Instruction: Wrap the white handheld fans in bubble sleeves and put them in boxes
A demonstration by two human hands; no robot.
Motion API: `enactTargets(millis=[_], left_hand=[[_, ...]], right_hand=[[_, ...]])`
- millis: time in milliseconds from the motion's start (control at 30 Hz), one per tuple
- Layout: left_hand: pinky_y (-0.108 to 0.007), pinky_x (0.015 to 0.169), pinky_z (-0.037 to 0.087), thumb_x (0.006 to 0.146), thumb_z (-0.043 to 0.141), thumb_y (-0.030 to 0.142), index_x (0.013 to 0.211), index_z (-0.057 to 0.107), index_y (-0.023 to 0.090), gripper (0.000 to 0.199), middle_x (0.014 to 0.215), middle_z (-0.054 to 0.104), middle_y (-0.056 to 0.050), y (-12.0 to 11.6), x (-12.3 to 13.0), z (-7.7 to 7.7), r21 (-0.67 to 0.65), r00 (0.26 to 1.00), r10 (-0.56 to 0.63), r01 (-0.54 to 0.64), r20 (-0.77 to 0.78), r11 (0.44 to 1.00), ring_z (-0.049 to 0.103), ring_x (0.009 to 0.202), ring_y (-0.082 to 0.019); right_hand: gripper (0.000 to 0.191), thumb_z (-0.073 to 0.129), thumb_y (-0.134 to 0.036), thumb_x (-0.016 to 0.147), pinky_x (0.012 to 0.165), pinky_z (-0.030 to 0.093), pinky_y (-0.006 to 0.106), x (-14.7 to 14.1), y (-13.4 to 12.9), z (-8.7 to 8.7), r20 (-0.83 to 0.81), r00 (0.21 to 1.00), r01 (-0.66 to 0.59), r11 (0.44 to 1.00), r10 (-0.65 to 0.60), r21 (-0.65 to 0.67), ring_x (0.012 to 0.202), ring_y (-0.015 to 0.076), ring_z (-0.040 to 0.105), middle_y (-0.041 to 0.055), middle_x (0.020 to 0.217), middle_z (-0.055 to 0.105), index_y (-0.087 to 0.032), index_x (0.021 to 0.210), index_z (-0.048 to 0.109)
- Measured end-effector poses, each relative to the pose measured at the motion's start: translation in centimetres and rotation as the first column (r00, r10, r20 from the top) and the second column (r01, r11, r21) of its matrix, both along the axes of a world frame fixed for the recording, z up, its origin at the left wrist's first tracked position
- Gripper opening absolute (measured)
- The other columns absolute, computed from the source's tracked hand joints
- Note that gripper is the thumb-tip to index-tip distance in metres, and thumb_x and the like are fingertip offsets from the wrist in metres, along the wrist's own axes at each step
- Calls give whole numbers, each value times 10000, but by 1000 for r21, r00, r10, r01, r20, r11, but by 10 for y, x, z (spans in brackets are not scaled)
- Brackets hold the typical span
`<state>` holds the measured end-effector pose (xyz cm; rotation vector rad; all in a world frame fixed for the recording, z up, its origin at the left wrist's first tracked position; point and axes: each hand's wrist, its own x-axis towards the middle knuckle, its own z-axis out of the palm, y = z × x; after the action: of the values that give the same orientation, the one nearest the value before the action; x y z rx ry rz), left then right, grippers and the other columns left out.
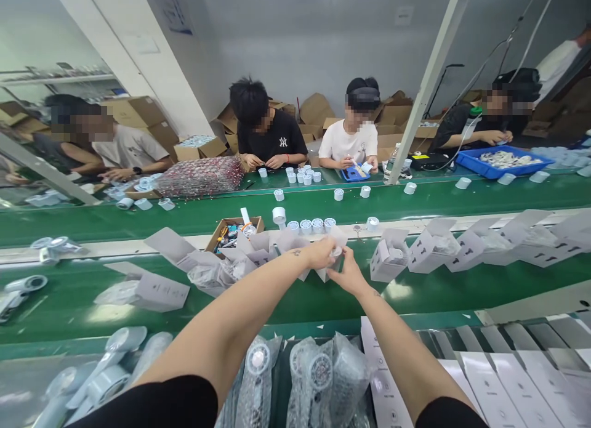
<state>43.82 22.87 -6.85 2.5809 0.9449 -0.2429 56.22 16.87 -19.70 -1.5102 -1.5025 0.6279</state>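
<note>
Both my arms reach forward over the green belt to an open white box (322, 274), which my hands largely cover. My left hand (321, 254) has its fingers closed round a small whitish, plastic-wrapped item (336, 253) at the box's mouth. Its exact kind is hidden. From the right, my right hand (348, 273) curls its thumb and fingers against the box's edge. To the left stand open white boxes (217, 274) holding bagged contents. Another open box (389, 258) with a bagged item stands just right of my hands.
Bagged light-blue handheld fans (318, 372) lie below my arms, beside stacked white boxes (498, 379). A carton of small parts (231, 234) and round light-blue parts (311, 225) line the divider. Co-workers (272, 132) sit across the far belt (305, 203); a blue tray (503, 162) stands there.
</note>
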Motion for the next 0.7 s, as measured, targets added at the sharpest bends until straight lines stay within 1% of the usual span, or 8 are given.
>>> enactTargets(millis=[100,233,333,400,467,567,633,700], left_hand=[[-320,911,483,893,558,303,1370,373,108,547,1311,573,-159,-1,-8,-17,-41,999,41,-40,21,998,600,1126,-230],[-438,1023,417,953,444,345,1370,418,199,442,1505,414,-126,-18,-22,-21,4,996,44,-44,83,999,450,1331,-271],[-425,998,424,982,340,270,1189,578,196,324,1292,611,-124,-57,-44,-17,119,939,178,-221,293,968,540,1220,-247],[-343,865,487,983,318,293,1046,631,202,333,980,712,-86,-97,-62,-20,33,884,296,-329,363,944,651,966,-205],[-323,712,507,942,407,440,1038,633,217,332,809,709,-51,-144,-79,-30,-138,908,356,-333,222,933,673,773,-209],[-362,639,514,779,567,639,1245,576,218,628,1032,710,-126,-204,-95,-61,-226,936,338,-352,-99,908,695,787,-278],[-358,668,533,738,622,608,1385,485,229,763,1254,625,-172,-230,-100,-85,-203,930,312,-349,-195,915,699,868,-295],[-334,706,547,758,625,477,1466,393,245,781,1320,588,-165,-245,-102,-107,-181,938,293,-325,-184,928,695,920,-281]], right_hand=[[801,718,-253,666,975,474,514,-6,2,0,28,999,16,999,-17,36,1182,323,532,167,1290,467,-192,1341,290],[654,711,-181,648,1031,440,483,9,7,16,97,994,-52,998,49,22,1178,296,533,126,1221,510,-195,1252,459],[463,752,-192,632,1046,432,474,41,12,30,160,981,-103,993,111,-55,1125,281,561,74,1108,534,-209,1074,616],[395,766,-175,623,1060,415,503,64,16,37,203,972,-90,988,115,-127,1135,295,554,86,1162,493,-199,1004,662],[395,773,-138,615,1092,368,547,80,18,42,247,963,-61,979,109,-193,1240,345,480,118,1323,390,-183,996,683],[435,775,-102,626,1117,230,673,79,13,56,317,945,-9,972,85,-236,1415,478,154,123,1530,134,-171,1044,676],[441,737,-105,685,1111,153,722,61,7,70,371,928,29,987,32,-156,1430,502,1,119,1573,52,-166,1112,644],[410,605,-106,804,1142,150,679,34,4,85,373,927,-26,999,37,-36,1447,439,61,150,1561,135,-159,1211,587]])
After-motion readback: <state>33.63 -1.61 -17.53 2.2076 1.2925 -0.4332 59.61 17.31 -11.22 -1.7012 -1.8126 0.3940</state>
